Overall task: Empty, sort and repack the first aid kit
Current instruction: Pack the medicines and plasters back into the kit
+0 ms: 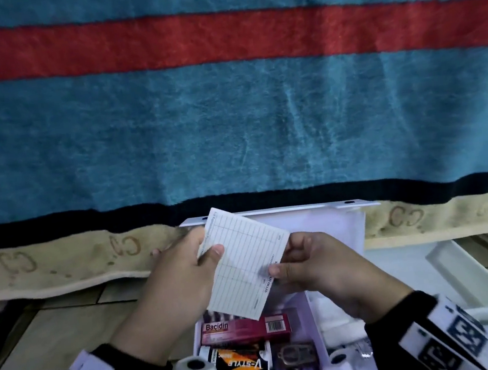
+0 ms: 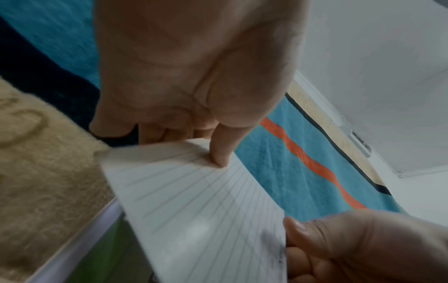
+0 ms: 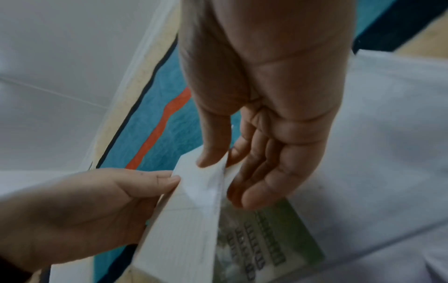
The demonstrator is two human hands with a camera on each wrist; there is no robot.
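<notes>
Both hands held a ruled paper card (image 1: 245,260) in the air above the open first aid kit (image 1: 333,229). The left hand (image 1: 182,271) pinched its 9 o'clock edge, thumb on the face and fingers behind; the right hand (image 1: 315,265) pinched the 3 o'clock edge between thumb and fingers. A second, printed sheet seemed to lie behind the card in the right wrist view, though it was too blurred to read.

To my eye the danger was in the paper itself: pulled from both sides it could crease or tear, and if either pinch slackened it would likely drop back among the unsorted things below.

The kit's tray, at 6 o'clock from the card, held a red Bacidin box (image 1: 244,329), a dark V-Style packet (image 1: 242,367) beneath it, and something metal I could not identify. A shallow white tray (image 1: 472,277) sat at 4 o'clock on the tiled floor; I saw nothing in it. So emptying had barely started, I judged.
</notes>
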